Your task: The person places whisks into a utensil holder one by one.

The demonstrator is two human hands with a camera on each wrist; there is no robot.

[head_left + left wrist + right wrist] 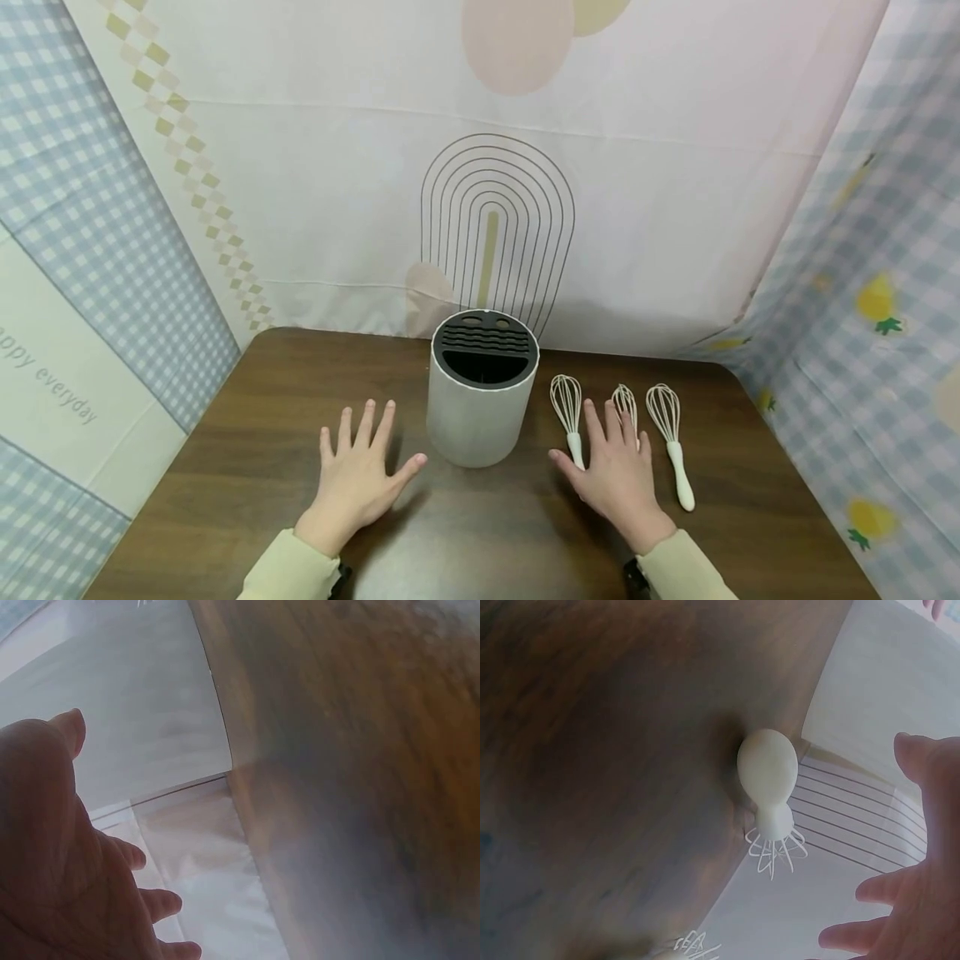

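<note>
My left hand (pixel 356 479) hovers over the table with fingers spread, to the left of a white utensil holder (pixel 480 421) with a black slotted top. My right hand (pixel 617 477), fingers also spread and holding nothing, is above the whisks on the right. The left whisk (pixel 567 408) shows its wires and part of its white handle. A middle whisk (pixel 624 402) is mostly hidden beneath the right fingers. Apart from the hand lies the right whisk (pixel 675 458), fully visible. In the right wrist view, one whisk's handle end (pixel 768 769) is close beside the right hand.
The brown wooden table (pixel 480 533) has rounded far corners. A white patterned cloth (pixel 337 183) hangs behind it. Checked cloths line the left side (pixel 90 150) and the right side (pixel 862 367).
</note>
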